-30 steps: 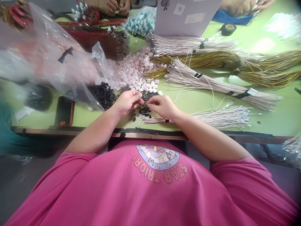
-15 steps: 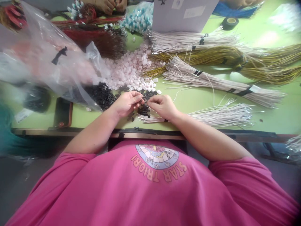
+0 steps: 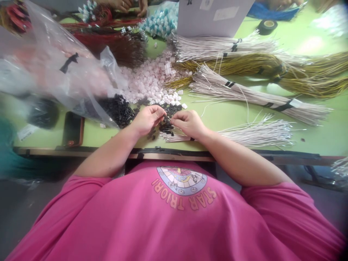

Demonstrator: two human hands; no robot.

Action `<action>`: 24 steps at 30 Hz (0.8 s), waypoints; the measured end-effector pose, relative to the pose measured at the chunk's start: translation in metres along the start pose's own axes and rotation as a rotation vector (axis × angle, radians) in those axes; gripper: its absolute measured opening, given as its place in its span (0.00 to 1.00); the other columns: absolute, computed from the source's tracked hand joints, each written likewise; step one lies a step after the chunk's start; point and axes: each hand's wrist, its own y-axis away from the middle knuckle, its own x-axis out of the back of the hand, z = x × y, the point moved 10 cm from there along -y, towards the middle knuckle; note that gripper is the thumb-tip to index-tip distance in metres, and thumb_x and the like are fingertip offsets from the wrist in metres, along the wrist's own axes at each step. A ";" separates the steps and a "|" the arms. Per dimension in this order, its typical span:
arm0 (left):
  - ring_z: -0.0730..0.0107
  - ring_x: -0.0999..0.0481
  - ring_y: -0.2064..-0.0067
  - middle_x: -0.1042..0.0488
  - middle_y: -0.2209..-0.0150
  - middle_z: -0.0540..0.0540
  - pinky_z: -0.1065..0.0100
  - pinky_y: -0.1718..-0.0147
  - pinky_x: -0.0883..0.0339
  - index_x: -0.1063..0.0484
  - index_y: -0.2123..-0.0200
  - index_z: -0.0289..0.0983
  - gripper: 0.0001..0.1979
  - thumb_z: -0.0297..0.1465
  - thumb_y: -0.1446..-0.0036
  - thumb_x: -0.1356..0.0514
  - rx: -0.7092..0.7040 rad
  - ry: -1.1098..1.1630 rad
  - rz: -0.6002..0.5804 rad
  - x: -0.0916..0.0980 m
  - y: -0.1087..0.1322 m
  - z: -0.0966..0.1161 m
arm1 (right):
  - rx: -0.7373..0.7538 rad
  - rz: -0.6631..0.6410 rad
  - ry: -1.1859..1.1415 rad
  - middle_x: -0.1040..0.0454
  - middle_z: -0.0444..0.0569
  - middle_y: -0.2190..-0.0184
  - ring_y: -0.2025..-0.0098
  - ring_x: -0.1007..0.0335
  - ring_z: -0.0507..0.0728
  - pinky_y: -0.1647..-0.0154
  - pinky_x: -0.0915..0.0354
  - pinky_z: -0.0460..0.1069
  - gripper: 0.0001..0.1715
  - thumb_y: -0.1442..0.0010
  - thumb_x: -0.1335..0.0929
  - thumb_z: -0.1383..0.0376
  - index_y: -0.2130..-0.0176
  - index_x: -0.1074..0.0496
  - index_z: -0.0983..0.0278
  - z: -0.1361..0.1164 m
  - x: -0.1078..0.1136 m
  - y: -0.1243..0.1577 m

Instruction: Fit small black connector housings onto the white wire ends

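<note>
My left hand (image 3: 149, 119) is closed in a pinch, thumb against forefinger; whatever it holds is too small to make out. Facing it, my right hand (image 3: 189, 124) pinches a thin wire (image 3: 169, 118) whose tip points toward the left fingertips. Small black pieces (image 3: 166, 127) lie heaped under and between the hands. A bundle of white wires (image 3: 252, 133) rests beneath my right wrist, its tips showing on both sides. Just beyond the hands spreads a pile of small white connector housings (image 3: 152, 81).
On the left lie a clear plastic bag (image 3: 89, 78) and a phone (image 3: 73, 129). More white wires (image 3: 244, 94) and yellow wires (image 3: 299, 69) stretch rightward. Behind stand a grey box (image 3: 209, 18) and black tape (image 3: 266, 27). A co-worker's hand (image 3: 123, 5) shows at the top.
The fingers of my left hand have drawn together slightly; my right hand stays nearly in place. At the back, a co-worker's hands have moved apart.
</note>
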 end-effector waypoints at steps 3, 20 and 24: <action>0.84 0.42 0.83 0.35 0.81 0.52 0.76 0.84 0.54 0.31 0.73 0.34 0.19 0.45 0.56 0.36 0.006 -0.006 -0.004 -0.001 0.000 0.000 | 0.000 -0.008 0.001 0.26 0.46 0.76 0.72 0.34 0.50 0.68 0.40 0.45 0.11 0.51 0.36 0.66 0.74 0.25 0.68 0.000 0.000 0.000; 0.81 0.39 0.79 0.31 0.79 0.50 0.75 0.80 0.46 0.28 0.76 0.32 0.17 0.42 0.56 0.36 -0.135 -0.272 0.061 0.000 0.004 0.015 | -0.041 0.002 0.012 0.28 0.45 0.78 0.75 0.37 0.49 0.71 0.41 0.45 0.12 0.51 0.36 0.65 0.74 0.25 0.69 0.003 -0.001 0.000; 0.78 0.35 0.76 0.29 0.77 0.49 0.74 0.76 0.42 0.27 0.76 0.32 0.17 0.42 0.58 0.35 -0.152 -0.297 0.089 0.000 0.003 0.014 | -0.051 0.026 0.041 0.29 0.45 0.80 0.76 0.39 0.48 0.72 0.43 0.45 0.12 0.51 0.36 0.64 0.74 0.25 0.69 0.004 0.000 0.000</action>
